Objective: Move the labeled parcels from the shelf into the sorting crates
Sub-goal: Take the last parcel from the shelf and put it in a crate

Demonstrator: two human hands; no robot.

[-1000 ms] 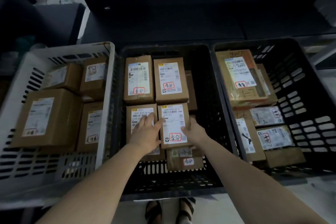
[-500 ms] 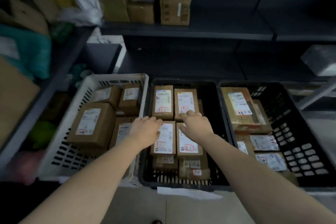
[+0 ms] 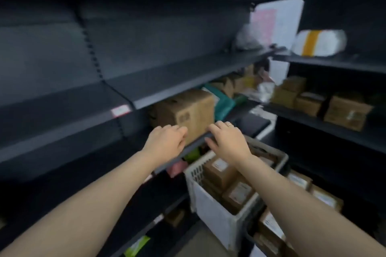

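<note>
A brown cardboard box (image 3: 188,112) stands on a dark metal shelf (image 3: 194,142) at about chest height. My left hand (image 3: 167,142) is at the box's lower front corner with fingers curled, and whether it touches the box I cannot tell. My right hand (image 3: 226,142) hovers with fingers spread over the shelf's front edge, just right of the box, holding nothing. Below it the white crate (image 3: 208,210) holds several labeled brown parcels (image 3: 219,170). The black crates (image 3: 282,155) with more parcels (image 3: 325,196) lie to its right. The picture is blurred by motion.
Dark shelving (image 3: 83,94) fills the left side. A teal bag (image 3: 223,104) and more boxes (image 3: 234,85) lie behind the box. A second rack at right carries brown boxes (image 3: 346,110) and a white wrapped parcel (image 3: 319,43). Green and pink packets (image 3: 177,168) sit on lower shelves.
Both hands have left the parcels in the middle black crate and risen to the shelf on the left. The view swung up and left from the crates to the shelving.
</note>
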